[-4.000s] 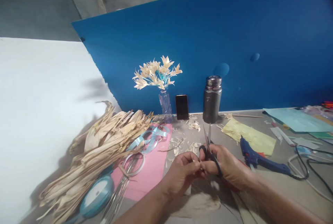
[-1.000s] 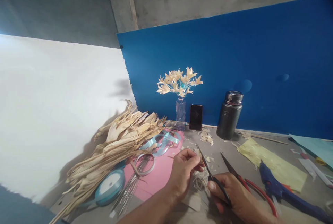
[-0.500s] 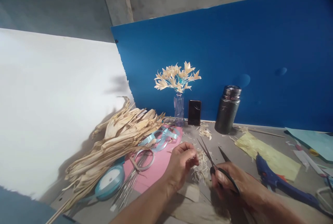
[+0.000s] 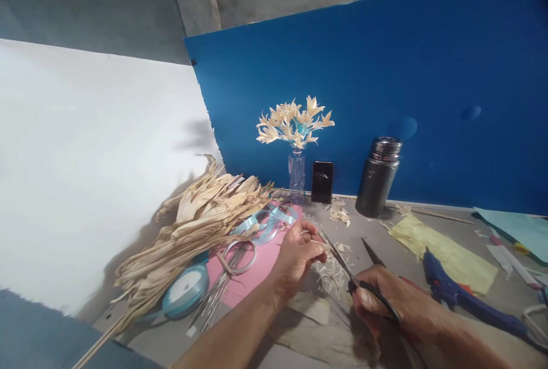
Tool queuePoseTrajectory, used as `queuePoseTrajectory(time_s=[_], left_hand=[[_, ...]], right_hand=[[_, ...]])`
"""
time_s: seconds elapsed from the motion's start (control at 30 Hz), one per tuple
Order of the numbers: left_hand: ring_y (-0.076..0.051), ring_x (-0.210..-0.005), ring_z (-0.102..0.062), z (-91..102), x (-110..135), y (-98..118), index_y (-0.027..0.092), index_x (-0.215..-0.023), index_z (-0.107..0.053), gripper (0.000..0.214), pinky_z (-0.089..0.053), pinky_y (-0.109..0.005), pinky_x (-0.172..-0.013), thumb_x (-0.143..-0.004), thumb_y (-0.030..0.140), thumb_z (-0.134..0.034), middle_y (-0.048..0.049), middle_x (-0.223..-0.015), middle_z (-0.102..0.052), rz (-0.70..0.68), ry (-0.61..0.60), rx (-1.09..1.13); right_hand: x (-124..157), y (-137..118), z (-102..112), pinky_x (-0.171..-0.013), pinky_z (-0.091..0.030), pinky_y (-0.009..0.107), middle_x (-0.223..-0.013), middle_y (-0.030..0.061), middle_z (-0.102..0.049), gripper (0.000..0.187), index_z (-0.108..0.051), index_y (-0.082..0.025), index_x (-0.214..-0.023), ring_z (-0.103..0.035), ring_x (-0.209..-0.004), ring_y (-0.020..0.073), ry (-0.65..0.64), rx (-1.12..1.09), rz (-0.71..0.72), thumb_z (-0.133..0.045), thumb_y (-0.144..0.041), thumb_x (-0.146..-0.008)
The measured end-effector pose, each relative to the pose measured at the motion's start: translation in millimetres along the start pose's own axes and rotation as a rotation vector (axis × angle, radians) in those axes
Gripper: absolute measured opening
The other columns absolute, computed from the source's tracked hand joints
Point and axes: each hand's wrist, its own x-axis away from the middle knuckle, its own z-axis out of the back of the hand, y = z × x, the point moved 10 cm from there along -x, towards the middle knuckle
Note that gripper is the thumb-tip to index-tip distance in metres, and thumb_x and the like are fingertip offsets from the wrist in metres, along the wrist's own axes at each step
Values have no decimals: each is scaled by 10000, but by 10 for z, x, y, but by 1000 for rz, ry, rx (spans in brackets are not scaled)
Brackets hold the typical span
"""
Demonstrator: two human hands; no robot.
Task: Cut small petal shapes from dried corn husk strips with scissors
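Observation:
My left hand (image 4: 299,255) is closed in a pinch on a small pale strip of corn husk (image 4: 320,244), mostly hidden by the fingers. My right hand (image 4: 381,295) grips black-handled scissors (image 4: 341,259), fingers wrapped round the handles. Their blades lie nearly together, tips right beside my left fingertips and the strip. Under the blades is a scatter of husk clippings (image 4: 334,277). Flat husk pieces (image 4: 314,307) lie on the table below my hands. A dark pointed blade (image 4: 372,252) shows just beyond my right hand, its other end partly covered.
Left are a bundle of dried husks (image 4: 192,220), a blue ribbon spool (image 4: 186,295), wires (image 4: 218,295) and pink paper (image 4: 240,286). Behind stand a vase (image 4: 296,177) of husk flowers (image 4: 295,120), a phone (image 4: 322,181) and a flask (image 4: 379,177). Right lies a blue glue gun (image 4: 462,300).
The scissors' blades have drawn nearly together and moved against my left fingertips. A husk strip now shows in my left hand. The whole view has shifted slightly.

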Motion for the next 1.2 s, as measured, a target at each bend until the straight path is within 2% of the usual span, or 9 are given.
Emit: queuePoseTrajectory(time_s=[0.2, 0.5, 0.7, 0.87, 0.97, 1.2], left_hand=[[-106, -558, -574, -13, 10, 29, 195, -934, -502, 385, -400, -260, -619, -598, 117, -671, 59, -683, -585, 1, -24, -86], [-118, -558, -565, -29, 8, 41, 201, -938, -503, 383, -391, -264, -620, -603, 136, -677, 53, -648, -584, -13, -42, -146], [-120, -574, -575, -22, 10, 37, 198, -927, -523, 367, -412, -259, -627, -613, 149, -707, 48, -655, -596, -2, -50, -95], [-132, -595, -571, -31, 19, 14, 165, -778, -583, 179, -428, -265, -616, -678, 244, -709, -6, -638, -617, 20, -49, -34], [-136, -607, -592, -38, 27, 6, 150, -680, -599, 192, -437, -267, -632, -647, 241, -764, -16, -637, -621, 33, -29, -23], [-146, -595, -622, -24, 16, 26, 146, -664, -621, 170, -446, -271, -634, -645, 221, -772, -20, -644, -647, 22, -21, 12]], right_hand=[[-13, 123, 4, -480, -270, 248, -496, 38, -587, 715, -549, -161, -576, -442, -479, 111, -7, 6, 24, -516, -845, -783], [-23, 144, -1, -492, -286, 245, -520, 41, -613, 727, -581, -147, -584, -431, -468, 103, -26, 59, 38, -497, -836, -802], [-17, 104, 26, -460, -219, 258, -451, -3, -498, 752, -523, -171, -516, -333, -438, 88, 29, 72, 3, -487, -884, -750], [-3, 62, 61, -435, -193, 259, -434, -32, -432, 720, -481, -193, -501, -319, -401, 81, 80, 89, -59, -522, -869, -743], [-27, 110, 73, -447, -211, 252, -448, -21, -464, 725, -506, -178, -508, -337, -431, 85, 88, 112, -28, -512, -856, -766], [-44, 200, 74, -447, -213, 250, -446, -19, -471, 724, -509, -173, -506, -334, -442, 84, 97, 144, -25, -497, -839, -787]])
